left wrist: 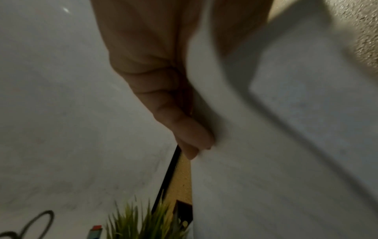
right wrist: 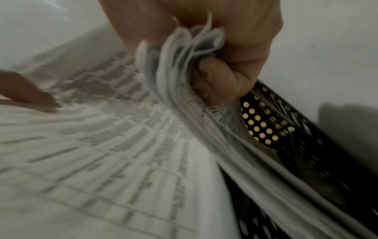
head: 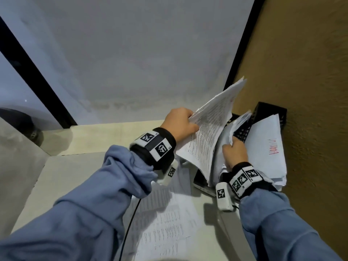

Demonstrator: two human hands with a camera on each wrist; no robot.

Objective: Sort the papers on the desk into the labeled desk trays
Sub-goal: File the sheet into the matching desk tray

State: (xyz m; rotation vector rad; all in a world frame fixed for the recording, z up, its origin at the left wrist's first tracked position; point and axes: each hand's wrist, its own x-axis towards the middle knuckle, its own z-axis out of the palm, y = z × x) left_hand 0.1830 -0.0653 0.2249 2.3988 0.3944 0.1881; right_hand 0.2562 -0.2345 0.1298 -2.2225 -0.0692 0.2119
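L hand (head: 179,123) pinches a tilted sheaf of printed pages (head: 209,129) by its edge. R hand (head: 234,152) grips a curled bundle of sheets (right wrist: 184,84) over a black perforated tray (head: 267,113) at the bench's (head: 62,172) far R corner w/ more papers (head: 165,217) lying near.

So there's a printed stack of papers (head: 209,129) tilted up off the desk with dense black text on it, its top corner fanning out toward the tan wall, and right beside it a thinner bunch of sheets (head: 240,121) bent over and crumpled at the edge against a black perforated desk tray (head: 267,113) standing by that wall. A white page with red handwriting (head: 267,149) leans on the tray's near side on top of more sheets, writing too blurry to read. More printed pages (head: 165,219) lie flat on the desk, overlapping each other.
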